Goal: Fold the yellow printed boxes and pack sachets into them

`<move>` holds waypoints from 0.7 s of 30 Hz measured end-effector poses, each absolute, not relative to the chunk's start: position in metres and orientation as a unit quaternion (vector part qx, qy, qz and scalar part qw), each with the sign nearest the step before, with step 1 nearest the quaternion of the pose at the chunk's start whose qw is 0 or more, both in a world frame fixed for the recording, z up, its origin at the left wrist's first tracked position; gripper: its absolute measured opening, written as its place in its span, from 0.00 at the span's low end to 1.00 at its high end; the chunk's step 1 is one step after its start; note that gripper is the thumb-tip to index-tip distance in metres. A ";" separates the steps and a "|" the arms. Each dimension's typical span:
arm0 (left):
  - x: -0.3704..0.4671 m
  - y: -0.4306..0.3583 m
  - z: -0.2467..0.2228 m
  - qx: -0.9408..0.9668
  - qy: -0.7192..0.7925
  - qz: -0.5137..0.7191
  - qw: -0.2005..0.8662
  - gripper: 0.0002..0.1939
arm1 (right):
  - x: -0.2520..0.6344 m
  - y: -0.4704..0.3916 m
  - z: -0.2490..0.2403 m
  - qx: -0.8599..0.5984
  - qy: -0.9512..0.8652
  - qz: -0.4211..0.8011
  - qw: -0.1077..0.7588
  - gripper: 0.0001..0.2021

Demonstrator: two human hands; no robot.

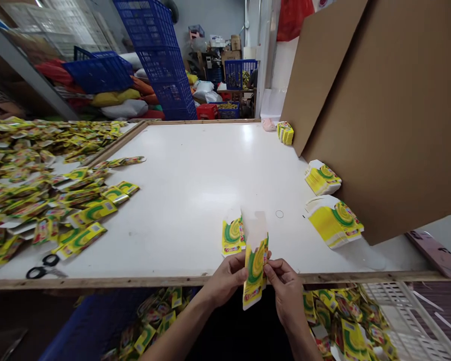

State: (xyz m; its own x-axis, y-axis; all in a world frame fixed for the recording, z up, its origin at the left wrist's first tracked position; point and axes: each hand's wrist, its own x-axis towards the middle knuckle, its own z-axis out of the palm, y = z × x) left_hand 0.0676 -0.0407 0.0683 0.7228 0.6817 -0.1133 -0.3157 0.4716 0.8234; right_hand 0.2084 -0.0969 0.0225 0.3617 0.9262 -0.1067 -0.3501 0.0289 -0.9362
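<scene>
A yellow and green printed carton is upright between my two hands, just over the table's front edge. My left hand grips its left side, thumb on the printed face. On the right side, my right hand pinches the carton's edge between thumb and fingers. Just behind my left hand, a small stack of flat cartons lies on the white table. Farther right are two larger stacks of flat cartons, a nearer one and a farther one.
Many cartons are heaped at the left, with black-handled scissors near the front edge. Tall cardboard sheets lean at the right. Below the table are a blue bin and a white crate with cartons.
</scene>
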 end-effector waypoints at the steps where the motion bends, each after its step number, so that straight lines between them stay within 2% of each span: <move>1: 0.074 -0.041 0.067 0.420 0.223 0.296 0.828 0.29 | 0.216 -0.100 0.023 -0.504 -0.283 0.486 0.655 0.10; 7: 0.104 -0.045 0.053 0.411 0.285 0.350 0.792 0.23 | 0.234 -0.117 0.037 -0.537 -0.316 0.484 0.614 0.11; 10: 0.106 -0.046 0.053 0.434 0.323 0.376 0.752 0.19 | 0.224 -0.120 0.036 -0.574 -0.336 0.427 0.613 0.12; 14: 0.085 -0.050 0.063 0.519 0.361 0.379 0.676 0.26 | 0.207 -0.122 0.028 -0.606 -0.352 0.369 0.611 0.10; 15: 0.077 -0.051 0.066 0.531 0.354 0.370 0.675 0.28 | 0.205 -0.122 0.027 -0.599 -0.361 0.370 0.612 0.10; 18: 0.050 -0.056 0.072 0.543 0.299 0.331 0.712 0.29 | 0.202 -0.124 0.031 -0.546 -0.409 0.397 0.614 0.20; 21: 0.029 -0.060 0.073 0.535 0.265 0.312 0.739 0.24 | 0.204 -0.124 0.044 -0.501 -0.476 0.439 0.574 0.17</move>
State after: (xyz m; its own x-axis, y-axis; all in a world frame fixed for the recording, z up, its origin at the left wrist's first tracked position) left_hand 0.0287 -0.0598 0.0727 0.6645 0.7451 -0.0571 -0.1774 0.2315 0.9565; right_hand 0.2040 -0.1237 0.0439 0.1614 0.9812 0.1062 -0.0275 0.1120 -0.9933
